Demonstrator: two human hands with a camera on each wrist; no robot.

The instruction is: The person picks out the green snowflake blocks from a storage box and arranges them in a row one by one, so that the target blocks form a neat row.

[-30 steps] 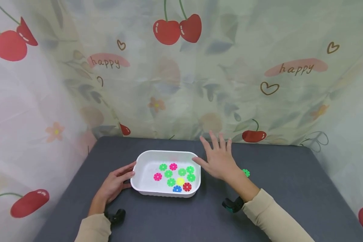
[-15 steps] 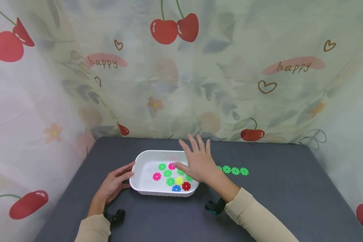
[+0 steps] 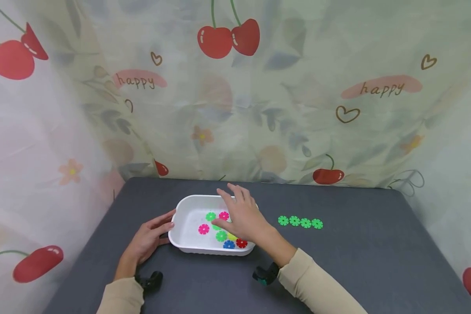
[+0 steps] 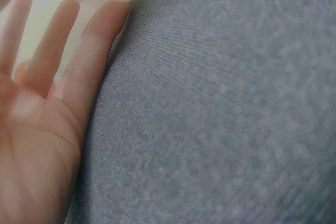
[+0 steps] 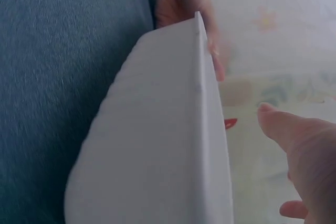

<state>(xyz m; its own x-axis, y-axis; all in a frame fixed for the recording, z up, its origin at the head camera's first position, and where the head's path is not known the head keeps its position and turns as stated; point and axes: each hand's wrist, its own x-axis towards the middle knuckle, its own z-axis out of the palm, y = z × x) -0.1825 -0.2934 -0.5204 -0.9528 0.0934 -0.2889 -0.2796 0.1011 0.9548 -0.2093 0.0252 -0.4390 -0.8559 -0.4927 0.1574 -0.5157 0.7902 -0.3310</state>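
A white plastic tray (image 3: pixel 188 237) sits on the dark table, with several small notched plastic discs inside. Green discs (image 3: pixel 221 236), pink discs (image 3: pixel 203 229), a blue disc (image 3: pixel 229 244) and a red disc (image 3: pixel 241 243) show; a yellow one is partly covered. My left hand (image 3: pixel 151 237) holds the tray's left end, its fingers against the side wall in the left wrist view. Over the tray's right half hovers my right hand (image 3: pixel 243 218), fingers spread and holding nothing. In the right wrist view its thumb (image 5: pixel 283 127) is above the rim.
To the right of the tray, several green discs (image 3: pixel 305 223) lie in a left-to-right row on the dark tabletop (image 3: pixel 357 261). A printed curtain (image 3: pixel 235 109) hangs behind the table and at both sides.
My right hand has moved left, from beyond the tray's right end to above the discs in it. The row of green discs has come into full view. My left hand stays put.
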